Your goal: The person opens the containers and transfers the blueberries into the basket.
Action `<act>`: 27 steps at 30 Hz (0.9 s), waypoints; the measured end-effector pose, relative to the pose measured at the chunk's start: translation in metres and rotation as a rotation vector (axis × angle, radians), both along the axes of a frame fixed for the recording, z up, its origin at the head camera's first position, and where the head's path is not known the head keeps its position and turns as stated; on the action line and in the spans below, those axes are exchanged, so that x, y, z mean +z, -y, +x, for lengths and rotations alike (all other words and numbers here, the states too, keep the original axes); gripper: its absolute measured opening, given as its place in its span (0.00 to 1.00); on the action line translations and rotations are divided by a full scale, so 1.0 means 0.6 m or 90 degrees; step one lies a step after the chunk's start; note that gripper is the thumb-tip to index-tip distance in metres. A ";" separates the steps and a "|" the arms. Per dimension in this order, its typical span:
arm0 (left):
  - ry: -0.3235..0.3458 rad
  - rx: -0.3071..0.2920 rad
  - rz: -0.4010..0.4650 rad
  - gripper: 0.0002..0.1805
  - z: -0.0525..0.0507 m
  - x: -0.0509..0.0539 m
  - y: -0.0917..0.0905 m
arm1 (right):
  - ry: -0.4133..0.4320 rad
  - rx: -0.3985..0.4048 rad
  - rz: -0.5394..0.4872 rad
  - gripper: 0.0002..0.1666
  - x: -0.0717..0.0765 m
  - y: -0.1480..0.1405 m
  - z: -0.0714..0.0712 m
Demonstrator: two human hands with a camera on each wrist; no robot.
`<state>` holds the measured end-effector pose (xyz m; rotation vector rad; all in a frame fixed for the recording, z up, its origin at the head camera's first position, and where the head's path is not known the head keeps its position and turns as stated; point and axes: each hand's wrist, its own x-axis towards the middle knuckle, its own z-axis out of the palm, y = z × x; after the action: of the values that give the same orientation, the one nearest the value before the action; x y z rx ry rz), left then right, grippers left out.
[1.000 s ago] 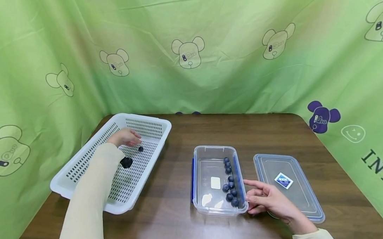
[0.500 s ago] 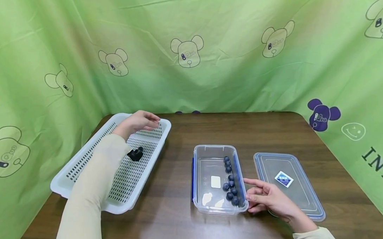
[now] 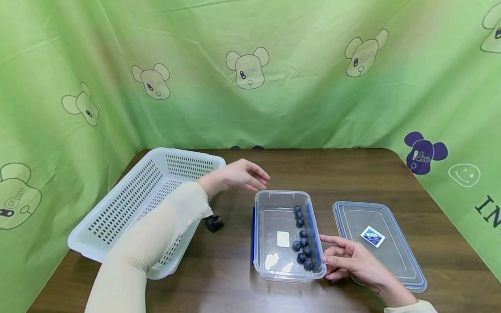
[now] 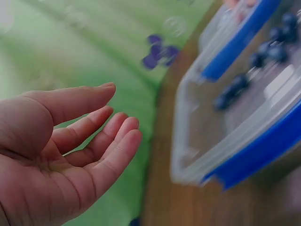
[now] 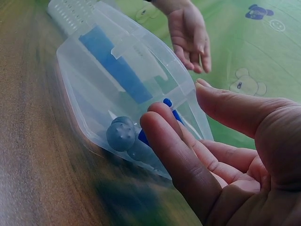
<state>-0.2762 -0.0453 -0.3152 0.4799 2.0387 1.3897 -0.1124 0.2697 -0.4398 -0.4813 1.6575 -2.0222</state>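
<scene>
The worktop [image 3: 225,268] takes up most of the lower frame, and the basket [image 3: 125,197] is set down at left, its long axis slanting from lower left to upper right, part of it blocked by a sleeve. The box [image 3: 269,229] is parked lid-off just right of center, and the lid [image 3: 382,251] is laid flat beside it at lower right.

The bit that probably matters most: the left hand [image 3: 238,174] is held up just past the box's upper-left corner, so from there the box is found to the lower right. Its fingers are loosely bent, thumb well apart, and nothing can be seen held. The right hand [image 3: 353,261] is the nearer one, fingertips seemingly touching the box's right wall, also relaxed and gripping nothing.

As for pointing, the box's long axis is lined up roughly top to bottom of the frame, short ends facing up and down. The berries [image 3: 304,241] are strung in a rough line along the inside of its right wall, same direction, with the lower ones bunched closer together.
</scene>
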 end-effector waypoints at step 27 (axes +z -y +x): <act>0.204 -0.132 -0.147 0.11 0.072 -0.139 -0.151 | 0.003 0.012 -0.012 0.26 -0.001 0.000 -0.002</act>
<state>-0.2327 0.0455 -0.3988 0.3324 1.8019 1.0207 -0.1139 0.2699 -0.4407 -0.4967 1.6260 -2.0260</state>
